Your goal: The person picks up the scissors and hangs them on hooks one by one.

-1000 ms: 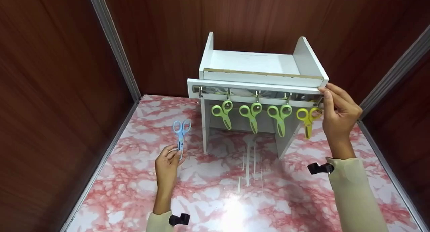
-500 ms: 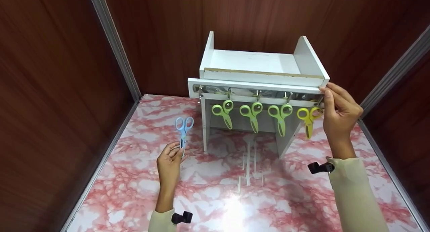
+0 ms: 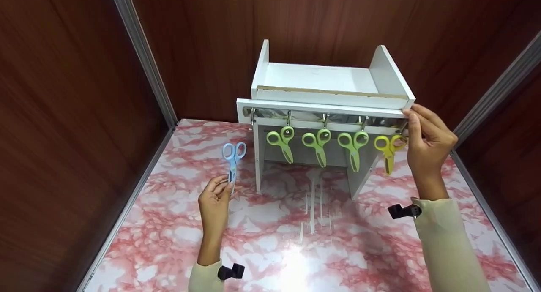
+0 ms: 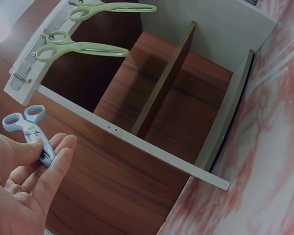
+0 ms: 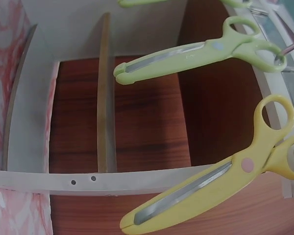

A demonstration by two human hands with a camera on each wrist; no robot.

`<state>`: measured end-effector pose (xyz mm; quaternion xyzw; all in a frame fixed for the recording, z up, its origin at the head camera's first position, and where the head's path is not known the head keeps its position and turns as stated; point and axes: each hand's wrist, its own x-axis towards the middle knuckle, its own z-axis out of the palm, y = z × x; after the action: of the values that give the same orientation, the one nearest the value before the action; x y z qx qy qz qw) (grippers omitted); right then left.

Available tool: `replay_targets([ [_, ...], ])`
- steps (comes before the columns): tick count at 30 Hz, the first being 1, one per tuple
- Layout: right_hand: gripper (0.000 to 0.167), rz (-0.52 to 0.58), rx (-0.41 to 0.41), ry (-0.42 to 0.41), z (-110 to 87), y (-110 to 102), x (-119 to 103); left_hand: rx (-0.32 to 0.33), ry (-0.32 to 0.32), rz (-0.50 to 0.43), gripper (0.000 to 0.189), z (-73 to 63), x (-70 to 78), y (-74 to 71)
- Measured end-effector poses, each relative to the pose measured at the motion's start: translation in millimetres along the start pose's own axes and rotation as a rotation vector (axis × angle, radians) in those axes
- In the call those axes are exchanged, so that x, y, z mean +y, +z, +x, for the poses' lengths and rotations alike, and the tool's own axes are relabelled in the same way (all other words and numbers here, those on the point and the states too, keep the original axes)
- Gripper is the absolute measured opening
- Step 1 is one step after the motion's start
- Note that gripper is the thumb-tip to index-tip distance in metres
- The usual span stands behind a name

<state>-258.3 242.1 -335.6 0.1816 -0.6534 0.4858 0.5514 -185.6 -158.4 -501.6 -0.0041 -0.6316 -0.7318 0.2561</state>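
Note:
In the head view my left hand (image 3: 214,203) pinches a pair of light blue scissors (image 3: 232,162) by the blade end, finger loops upward, left of a white shelf unit (image 3: 325,78). My right hand (image 3: 433,142) holds the right end of the white hook rail (image 3: 325,107) across the unit's front, thumb on its face. From the rail's hooks hang three pairs of green scissors (image 3: 354,154) and, at the right end, yellow scissors (image 3: 388,159), blades down. The leftmost hook (image 3: 252,116) carries nothing. The left wrist view shows the blue scissors' loops close to the rail's end.
The shelf unit stands on a red-and-white marbled table (image 3: 169,233), its side panels (image 3: 257,161) reaching down to the surface. Dark wood-look walls (image 3: 211,51) with metal corner strips (image 3: 146,55) surround the table. Whitish streaks (image 3: 312,207) mark the tabletop before the unit.
My left hand has moved the blue scissors slightly up and to the right, nearer the rail's left end. The right hand stays at the rail's right end.

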Motion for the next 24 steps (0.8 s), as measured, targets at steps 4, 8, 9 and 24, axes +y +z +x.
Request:
replay_targets([
  [4, 0.012, 0.001, 0.002, 0.002, 0.3, -0.2, 0.3, -0.012, 0.018, -0.024, 0.023, 0.6, 2.8, 2.5],
  [8, 0.012, 0.006, 0.004, 0.002, 0.4, 0.8, 2.0, -0.022, 0.033, -0.034, 0.023, 1.0, 5.3, 4.4],
  [9, 0.012, 0.008, 0.005, 0.003, 0.3, 1.0, 2.4, -0.025, 0.036, -0.035, 0.023, 1.2, 6.1, 4.8],
  [24, 0.012, 0.022, 0.006, 0.012, -0.5, 0.4, 2.9, -0.035, 0.057, -0.044, 0.025, 4.4, 20.9, 10.7],
])
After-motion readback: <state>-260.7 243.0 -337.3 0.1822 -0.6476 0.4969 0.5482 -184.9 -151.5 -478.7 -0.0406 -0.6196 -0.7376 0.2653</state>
